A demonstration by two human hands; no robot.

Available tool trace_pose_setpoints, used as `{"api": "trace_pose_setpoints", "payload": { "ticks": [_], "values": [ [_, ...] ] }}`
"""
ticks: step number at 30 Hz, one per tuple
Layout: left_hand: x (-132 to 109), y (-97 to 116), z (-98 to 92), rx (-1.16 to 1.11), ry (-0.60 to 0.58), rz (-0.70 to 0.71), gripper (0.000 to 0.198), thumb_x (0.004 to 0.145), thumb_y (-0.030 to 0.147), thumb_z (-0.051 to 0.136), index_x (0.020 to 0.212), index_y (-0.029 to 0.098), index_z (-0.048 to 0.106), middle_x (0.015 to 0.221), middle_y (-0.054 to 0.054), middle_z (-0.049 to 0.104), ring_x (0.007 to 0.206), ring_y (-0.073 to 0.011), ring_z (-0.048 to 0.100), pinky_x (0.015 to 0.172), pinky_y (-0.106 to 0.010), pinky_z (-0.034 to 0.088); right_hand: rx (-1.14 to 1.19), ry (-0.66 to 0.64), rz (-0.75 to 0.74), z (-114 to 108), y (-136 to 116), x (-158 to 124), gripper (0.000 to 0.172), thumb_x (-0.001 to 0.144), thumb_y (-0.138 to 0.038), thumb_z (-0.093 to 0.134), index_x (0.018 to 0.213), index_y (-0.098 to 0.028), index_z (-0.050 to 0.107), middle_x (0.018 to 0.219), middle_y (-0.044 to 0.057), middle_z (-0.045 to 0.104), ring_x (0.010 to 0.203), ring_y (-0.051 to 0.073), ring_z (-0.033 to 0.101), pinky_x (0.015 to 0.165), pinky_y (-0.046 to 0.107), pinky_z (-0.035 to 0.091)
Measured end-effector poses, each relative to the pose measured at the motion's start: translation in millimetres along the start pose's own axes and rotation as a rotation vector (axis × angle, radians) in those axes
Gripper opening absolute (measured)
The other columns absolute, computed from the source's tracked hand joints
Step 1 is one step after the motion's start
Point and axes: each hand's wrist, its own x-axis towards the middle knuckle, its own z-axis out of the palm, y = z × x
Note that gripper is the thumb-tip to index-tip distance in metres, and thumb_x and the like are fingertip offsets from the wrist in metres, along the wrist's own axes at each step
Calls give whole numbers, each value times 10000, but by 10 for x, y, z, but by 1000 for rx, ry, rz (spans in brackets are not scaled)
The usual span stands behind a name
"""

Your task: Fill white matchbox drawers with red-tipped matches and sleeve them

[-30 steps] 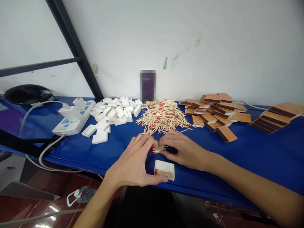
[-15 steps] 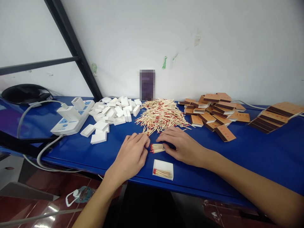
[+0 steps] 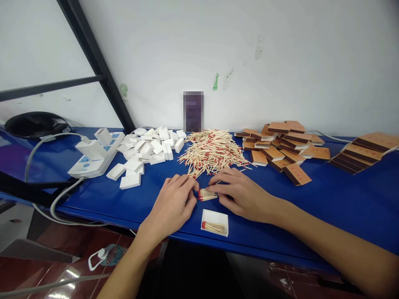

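A small row of red-headed matches (image 3: 206, 194) lies on the blue table between my hands. My left hand (image 3: 177, 195) is curled closed beside the red heads, its forefinger close against them; whatever its fingers might hold is hidden. From the other side my right hand (image 3: 240, 193) reaches over the row, fingers apart and stretched out, with one fingertip on the matches and the thumb near their plain ends. Closer to the table's front edge sits a white matchbox tray (image 3: 215, 216), with several matches lying along its near side. A large heap of loose matches (image 3: 215, 151) rises just beyond both hands.
White matchbox trays (image 3: 146, 145) are piled on the left, next to a power strip (image 3: 90, 166) with cables. Orange-brown matchbox sleeves (image 3: 283, 145) lie heaped on the right, and more sleeves (image 3: 358, 155) stand further right. A black metal frame (image 3: 102, 70) rises at left.
My right hand's fingers have shifted onto the row of matches, and its thumb has drawn slightly back. My left hand stays nearly in place, its forefinger a little nearer the heads.
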Motion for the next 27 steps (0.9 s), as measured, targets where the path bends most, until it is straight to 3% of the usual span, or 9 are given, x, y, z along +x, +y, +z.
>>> {"api": "trace_pose_setpoints", "payload": {
  "ticks": [27],
  "values": [
    [-5, 6, -13, -16, -17, 2, 176, 943, 83, 406, 958, 207, 530, 988, -9, 592, 912, -216, 490, 801, -377, 337, -70, -59, -10, 10, -25, -3, 300, 929, -126, 486, 1100, -183, 726, 1059, 102, 672, 994, 258, 560, 906, 456, 457]
  ]
}}
